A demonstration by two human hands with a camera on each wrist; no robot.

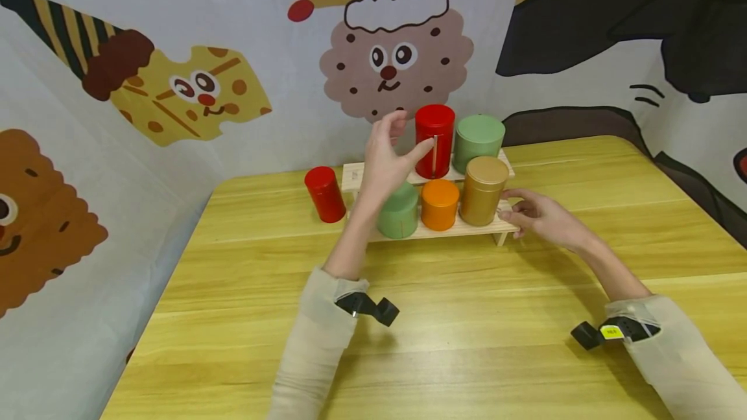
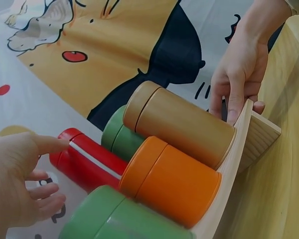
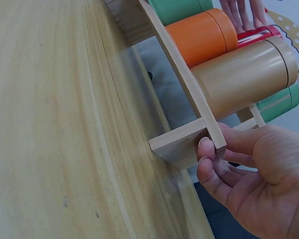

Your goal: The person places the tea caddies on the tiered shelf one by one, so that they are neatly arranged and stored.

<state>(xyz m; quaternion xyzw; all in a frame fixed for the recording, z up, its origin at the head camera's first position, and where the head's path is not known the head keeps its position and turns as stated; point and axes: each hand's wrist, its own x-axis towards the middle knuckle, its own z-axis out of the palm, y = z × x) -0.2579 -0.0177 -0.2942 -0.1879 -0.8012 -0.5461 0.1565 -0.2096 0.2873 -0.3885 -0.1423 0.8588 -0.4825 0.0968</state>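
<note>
A two-tier wooden stand holds several round canisters. My right hand grips the right end of its lower board, thumb on one face and fingers curled under the other. At the upper tier, my left hand is spread beside a tall red canister, the thumb overlapping its side in the head view. A wide green canister stands right of the red one. On the lower tier sit a green canister, an orange canister and a gold canister.
A smaller red canister stands on the wooden table, left of the stand, tilted in the head view. Behind the table hangs a cloth printed with cartoon food. Both wrists wear black straps with small cameras.
</note>
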